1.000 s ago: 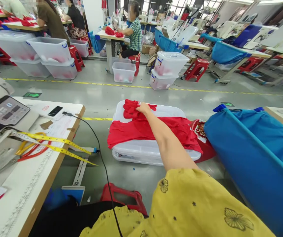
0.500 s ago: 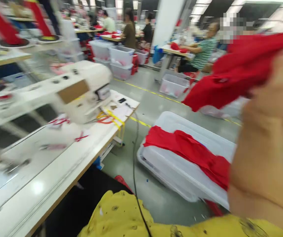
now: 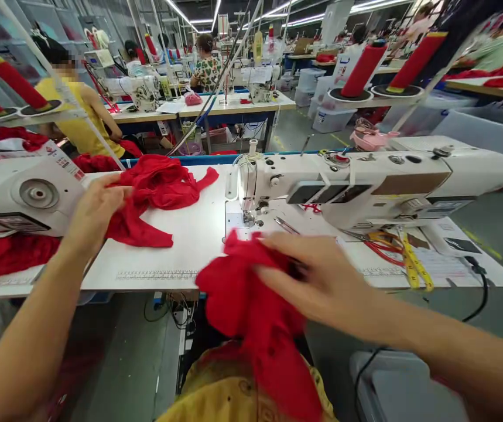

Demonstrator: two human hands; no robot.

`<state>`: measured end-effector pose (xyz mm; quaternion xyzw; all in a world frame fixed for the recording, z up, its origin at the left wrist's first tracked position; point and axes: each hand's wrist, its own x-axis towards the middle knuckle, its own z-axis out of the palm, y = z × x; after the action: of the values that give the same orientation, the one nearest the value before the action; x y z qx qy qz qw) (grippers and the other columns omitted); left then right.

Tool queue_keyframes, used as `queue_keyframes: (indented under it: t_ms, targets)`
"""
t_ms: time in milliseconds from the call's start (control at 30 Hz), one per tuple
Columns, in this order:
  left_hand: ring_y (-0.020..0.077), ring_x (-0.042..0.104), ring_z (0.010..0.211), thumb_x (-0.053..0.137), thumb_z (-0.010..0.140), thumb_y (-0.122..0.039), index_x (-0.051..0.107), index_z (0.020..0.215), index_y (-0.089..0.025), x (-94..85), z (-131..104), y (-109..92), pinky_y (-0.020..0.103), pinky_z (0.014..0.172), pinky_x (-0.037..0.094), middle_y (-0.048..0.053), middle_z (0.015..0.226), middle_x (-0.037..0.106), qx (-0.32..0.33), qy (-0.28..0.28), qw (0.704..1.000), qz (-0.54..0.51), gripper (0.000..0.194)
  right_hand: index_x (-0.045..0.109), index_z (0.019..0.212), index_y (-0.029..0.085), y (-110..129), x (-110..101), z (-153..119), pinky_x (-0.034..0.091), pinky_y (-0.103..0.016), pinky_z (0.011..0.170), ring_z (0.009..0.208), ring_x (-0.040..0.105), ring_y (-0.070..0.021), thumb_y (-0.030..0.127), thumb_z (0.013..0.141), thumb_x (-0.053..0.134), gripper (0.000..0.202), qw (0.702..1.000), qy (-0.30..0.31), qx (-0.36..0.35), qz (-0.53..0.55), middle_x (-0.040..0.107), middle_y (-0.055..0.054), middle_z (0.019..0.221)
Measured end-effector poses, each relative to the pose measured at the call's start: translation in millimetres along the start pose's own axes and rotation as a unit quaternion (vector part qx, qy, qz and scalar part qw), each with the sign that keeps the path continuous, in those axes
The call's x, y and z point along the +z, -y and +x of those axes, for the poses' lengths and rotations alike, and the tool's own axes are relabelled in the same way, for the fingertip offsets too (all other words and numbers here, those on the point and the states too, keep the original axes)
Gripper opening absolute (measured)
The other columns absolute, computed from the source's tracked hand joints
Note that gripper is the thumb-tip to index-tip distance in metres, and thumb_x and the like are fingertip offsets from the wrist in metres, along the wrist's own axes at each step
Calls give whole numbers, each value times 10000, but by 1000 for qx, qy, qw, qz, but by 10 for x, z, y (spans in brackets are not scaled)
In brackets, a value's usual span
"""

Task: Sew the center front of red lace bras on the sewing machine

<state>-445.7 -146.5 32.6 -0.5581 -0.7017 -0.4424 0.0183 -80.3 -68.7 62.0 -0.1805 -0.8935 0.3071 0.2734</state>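
My right hand (image 3: pixel 310 275) is closed on a red fabric piece (image 3: pixel 251 299), which hangs over the front edge of the table down to my lap. This bunched cloth is in front of the sewing machine's needle area (image 3: pixel 249 217). On the left, my left hand (image 3: pixel 97 208) has its fingers stretched out at the edge of a crumpled red fabric pile (image 3: pixel 158 187) on the white tabletop (image 3: pixel 194 225). Its fingertips overlap the cloth and are slightly blurred. The thumb is mostly hidden.
A white sewing machine (image 3: pixel 392 181) stands across the table's right side. Scissors (image 3: pixel 286 225) and a yellow tape measure (image 3: pixel 411 261) lie near it. Another machine (image 3: pixel 27 193) is at the left. A plastic bin lid (image 3: pixel 409 387) sits low right. A person in yellow (image 3: pixel 75 111) sits ahead.
The view has swung left from the floor and bin to the sewing table. The red fabric raised at the right is now low before me in my right hand. My left hand has come into view.
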Motion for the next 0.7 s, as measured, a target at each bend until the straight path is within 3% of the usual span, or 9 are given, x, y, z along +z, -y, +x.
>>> queue_keyframes:
  t_ms: [67,100,200,300,367,433,533,600,700]
  targets:
    - [289,606,1225,451,938,-703,261,1535,-196,159,-260,-343,483,942,568,171,1384,577,73,96,986,-118,806,478,682,189,59,282,470,291,-249,565,566,370,-75,211,911,557,243,999,-29,-23,33,412,81,596]
    - [298,559,1296,614,867,-680,228,1564,-240,223,-364,-507,468,1002,538,154,1466,512,103,127,983,-88,910,434,668,196,68,415,718,283,-254,571,579,360,-79,228,904,553,266,996,-52,-32,65,395,81,600]
    - [249,557,1300,664,932,-378,386,1507,-244,292,-398,-680,402,1072,471,105,1445,554,182,-50,978,85,652,418,696,216,76,686,1279,313,-261,582,641,405,-106,373,912,577,311,980,-77,-36,179,436,64,660]
    - [207,658,1052,541,937,-135,635,1256,-179,136,-29,-252,366,961,504,72,1121,711,243,-142,942,182,335,451,714,234,36,715,1400,335,-282,573,659,412,-134,436,928,581,321,962,-50,1,269,464,36,699]
    - [263,619,1086,546,894,-116,663,1201,-116,-21,271,154,464,989,478,114,1094,697,179,-206,933,236,329,454,725,238,-56,655,1303,335,-285,570,644,395,-136,423,947,560,308,950,-25,36,309,456,28,702]
    - [321,550,1198,600,861,-153,650,1235,-118,-101,479,420,609,1068,382,137,1218,654,73,-187,944,261,378,437,731,235,-182,587,1158,317,-277,559,612,368,-126,447,954,551,328,945,12,72,317,422,39,678]
    - [305,533,1237,604,898,-285,644,1217,-127,38,473,320,613,1127,341,129,1243,650,20,-91,988,124,358,432,722,219,-335,508,971,298,-259,558,592,345,-111,454,985,495,358,954,111,92,262,387,54,648]
    - [257,568,1228,543,963,-425,501,1398,-187,248,285,-18,499,1098,434,112,1310,627,41,60,993,-89,497,476,731,200,-369,449,881,299,-253,568,603,358,-107,382,1005,456,329,959,196,63,195,416,50,651]
    - [249,627,1086,598,917,-559,589,1309,-220,515,-31,-571,383,968,518,69,1140,688,75,391,894,-205,519,598,863,169,-358,302,747,315,-238,585,632,409,-102,285,995,467,219,950,280,4,137,499,38,703]
